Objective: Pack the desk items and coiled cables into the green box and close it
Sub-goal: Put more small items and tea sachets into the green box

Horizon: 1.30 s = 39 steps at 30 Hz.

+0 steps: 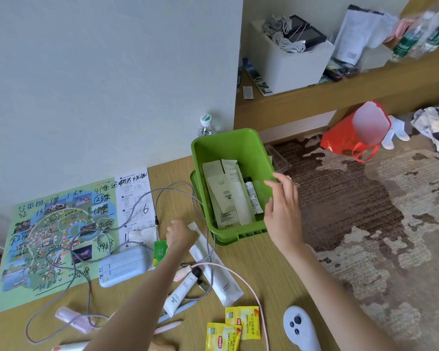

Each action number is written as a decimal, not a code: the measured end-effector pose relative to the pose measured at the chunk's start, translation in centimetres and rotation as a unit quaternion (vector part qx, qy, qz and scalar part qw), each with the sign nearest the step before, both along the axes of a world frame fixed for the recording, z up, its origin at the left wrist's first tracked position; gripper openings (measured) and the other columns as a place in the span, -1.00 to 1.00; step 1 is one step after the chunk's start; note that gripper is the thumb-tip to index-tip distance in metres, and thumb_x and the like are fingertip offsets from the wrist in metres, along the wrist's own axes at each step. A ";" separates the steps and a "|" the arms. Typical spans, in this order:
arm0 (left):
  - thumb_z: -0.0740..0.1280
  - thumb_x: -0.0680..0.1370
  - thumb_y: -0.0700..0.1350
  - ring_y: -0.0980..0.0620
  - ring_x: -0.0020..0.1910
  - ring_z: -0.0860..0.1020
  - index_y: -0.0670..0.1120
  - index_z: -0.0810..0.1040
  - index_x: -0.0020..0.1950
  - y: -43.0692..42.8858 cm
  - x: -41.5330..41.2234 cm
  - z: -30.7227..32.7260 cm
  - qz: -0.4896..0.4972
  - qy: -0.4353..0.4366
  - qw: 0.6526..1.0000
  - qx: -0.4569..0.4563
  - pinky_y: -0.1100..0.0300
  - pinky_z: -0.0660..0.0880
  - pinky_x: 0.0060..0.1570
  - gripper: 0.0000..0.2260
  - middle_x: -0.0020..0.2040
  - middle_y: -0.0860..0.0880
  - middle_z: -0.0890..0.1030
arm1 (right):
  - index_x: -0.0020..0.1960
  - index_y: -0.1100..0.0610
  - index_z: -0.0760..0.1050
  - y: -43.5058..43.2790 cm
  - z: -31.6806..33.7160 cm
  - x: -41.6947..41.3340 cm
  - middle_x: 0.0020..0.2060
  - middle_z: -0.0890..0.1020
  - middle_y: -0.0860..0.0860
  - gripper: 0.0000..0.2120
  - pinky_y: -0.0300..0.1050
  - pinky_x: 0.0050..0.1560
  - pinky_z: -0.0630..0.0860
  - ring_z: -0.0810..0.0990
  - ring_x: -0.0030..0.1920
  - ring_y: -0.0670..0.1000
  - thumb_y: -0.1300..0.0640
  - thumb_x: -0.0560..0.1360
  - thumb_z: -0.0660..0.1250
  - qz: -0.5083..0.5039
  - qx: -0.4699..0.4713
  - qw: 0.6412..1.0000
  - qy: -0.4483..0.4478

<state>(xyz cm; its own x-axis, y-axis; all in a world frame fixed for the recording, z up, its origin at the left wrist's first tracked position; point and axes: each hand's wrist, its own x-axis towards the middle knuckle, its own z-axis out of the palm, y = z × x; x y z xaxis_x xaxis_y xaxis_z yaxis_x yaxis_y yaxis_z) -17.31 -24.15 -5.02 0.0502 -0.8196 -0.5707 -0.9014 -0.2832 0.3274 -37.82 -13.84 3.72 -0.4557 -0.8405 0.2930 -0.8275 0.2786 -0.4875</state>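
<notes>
Standing at the far right edge of the counter (271, 264), the green box (213, 148) is open-topped and appears to rest on a matching green lid.
- Contents: several pale green sachets (223, 196) lying flat, and a slim tube with a black cap (251, 196) beside them.
- Right hand (283, 206): over the box's right rim, fingers loose and spread, holding nothing.
- Left hand (180, 235): just left of the box's near corner, on the end of a long white sachet (226, 285). It is blurred, so whether it grasps the sachet cannot be told.
- Grey braided cable (137, 206): uncoiled, looping from the box's left wall across the counter.
- Blue power bank (123, 266): well left of the box, on the edge of a printed map sheet (56, 236).
- White tube (180, 292), pink cable (254, 295) and yellow tea bags (243, 323): nearer the viewer than the box.
- White handheld controller (299, 328): near the tea bags.
- Water bottle (205, 125): behind the box, against the wall.
</notes>
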 end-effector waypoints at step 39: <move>0.33 0.57 -0.22 -0.08 -0.18 0.64 -0.18 0.42 0.14 3.0 9.1 11.2 0.064 0.399 0.892 -0.204 0.10 0.61 -0.24 -0.82 -0.04 -0.19 0.60 | -0.23 -0.01 0.24 -3.2 4.9 8.2 -0.38 0.28 -0.13 -0.67 -0.11 -0.39 0.16 0.27 -0.39 -0.09 0.09 0.48 0.42 0.124 0.008 0.960 -0.253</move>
<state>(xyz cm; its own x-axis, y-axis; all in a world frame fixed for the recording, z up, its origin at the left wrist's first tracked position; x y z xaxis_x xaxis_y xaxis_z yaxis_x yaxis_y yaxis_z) -8.18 -21.17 6.21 -0.1312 -0.9837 -0.1229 -0.3052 -0.0778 0.9491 -29.65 -16.99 8.65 -0.3214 -0.9441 0.0731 -0.5284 0.1148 -0.8412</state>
